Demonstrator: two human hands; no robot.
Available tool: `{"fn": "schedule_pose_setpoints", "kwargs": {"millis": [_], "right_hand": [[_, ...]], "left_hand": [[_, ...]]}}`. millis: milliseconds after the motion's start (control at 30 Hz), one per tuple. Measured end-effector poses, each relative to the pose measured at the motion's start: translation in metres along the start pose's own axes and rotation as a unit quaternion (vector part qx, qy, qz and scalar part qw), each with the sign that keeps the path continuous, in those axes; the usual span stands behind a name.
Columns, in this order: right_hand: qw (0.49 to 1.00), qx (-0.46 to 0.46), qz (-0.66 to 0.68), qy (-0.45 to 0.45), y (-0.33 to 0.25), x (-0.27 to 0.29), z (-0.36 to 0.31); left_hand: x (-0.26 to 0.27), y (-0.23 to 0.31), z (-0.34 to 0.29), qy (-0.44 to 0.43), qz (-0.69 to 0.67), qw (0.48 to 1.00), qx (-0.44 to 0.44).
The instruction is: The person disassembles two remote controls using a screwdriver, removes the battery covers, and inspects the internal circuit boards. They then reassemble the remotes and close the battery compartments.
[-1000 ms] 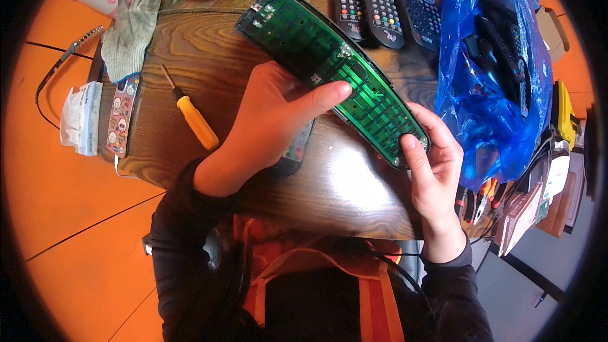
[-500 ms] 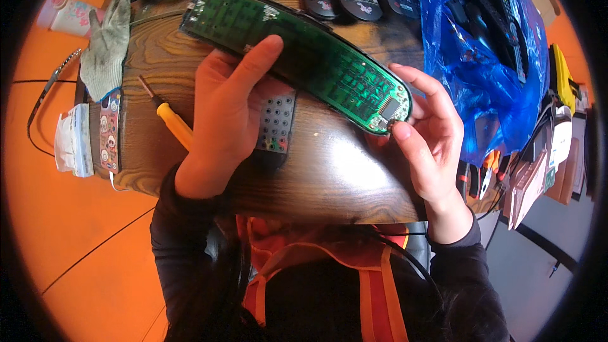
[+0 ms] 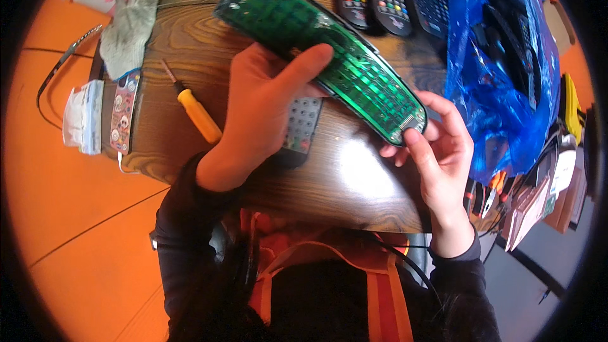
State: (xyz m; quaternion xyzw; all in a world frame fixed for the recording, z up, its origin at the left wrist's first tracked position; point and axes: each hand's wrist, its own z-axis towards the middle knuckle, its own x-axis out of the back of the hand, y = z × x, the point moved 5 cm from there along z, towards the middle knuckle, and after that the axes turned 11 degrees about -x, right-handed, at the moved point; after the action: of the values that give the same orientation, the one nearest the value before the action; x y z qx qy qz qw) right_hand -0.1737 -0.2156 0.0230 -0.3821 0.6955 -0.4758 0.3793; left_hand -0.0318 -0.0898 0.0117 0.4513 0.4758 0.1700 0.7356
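A long green circuit board [image 3: 354, 66], set in a dark curved remote-control shell, is held tilted above the table between both hands. My left hand [image 3: 263, 111] grips its near edge around the middle, thumb on the board's face and fingers underneath. At the rounded lower end, the thumb of my right hand [image 3: 443, 155] presses by the chip, with its fingers behind the shell. Partly hidden beneath my left hand lies a dark remote-control part with a grey rubber keypad [image 3: 304, 120]. Left of that hand rests a yellow-handled screwdriver [image 3: 199, 117].
Several dark remote controls [image 3: 383, 0] lie at the back. A blue plastic bag [image 3: 465, 76] with dark items covers the right side, and pliers [image 3: 490, 195] sit below it. On the left are a grey glove [image 3: 130, 35], a phone [image 3: 125, 114] and a tissue pack [image 3: 88, 117].
The view has shifted, so most things sit farther right and lower. The board slopes more steeply, and my right thumb has come onto the chip end. Both hands keep their grip.
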Motion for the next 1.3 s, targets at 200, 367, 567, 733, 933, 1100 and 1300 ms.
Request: {"fn": "schedule_pose_setpoints", "kwargs": {"millis": [200, 367, 567, 733, 933, 1100, 1300], "right_hand": [[0.999, -0.005, 0.034, -0.016, 0.003, -0.001, 0.002], [0.999, 0.001, 0.039, -0.03, 0.006, 0.0, 0.004], [0.999, 0.005, 0.046, -0.023, 0.008, 0.003, 0.003], [0.996, 0.036, 0.087, -0.009, 0.003, 0.007, 0.002], [0.99, 0.067, 0.113, 0.06, -0.002, 0.021, 0.005], [0.988, 0.046, 0.136, 0.059, -0.001, 0.02, 0.006], [0.988, 0.049, 0.13, 0.062, 0.0, 0.02, 0.007]], "left_hand": [[-0.003, -0.001, 0.0, -0.035, 0.013, 0.999, 0.024], [-0.006, -0.002, 0.0, -0.072, 0.021, 0.997, 0.037], [-0.005, -0.002, 0.001, -0.082, -0.067, 0.994, 0.023], [0.005, 0.009, 0.004, -0.028, -0.034, 0.999, -0.028], [-0.02, 0.054, -0.025, -0.114, 0.472, 0.596, -0.639], [-0.029, 0.049, -0.045, -0.138, 0.456, 0.508, -0.718], [-0.027, 0.051, -0.044, -0.174, 0.478, 0.509, -0.694]]}}
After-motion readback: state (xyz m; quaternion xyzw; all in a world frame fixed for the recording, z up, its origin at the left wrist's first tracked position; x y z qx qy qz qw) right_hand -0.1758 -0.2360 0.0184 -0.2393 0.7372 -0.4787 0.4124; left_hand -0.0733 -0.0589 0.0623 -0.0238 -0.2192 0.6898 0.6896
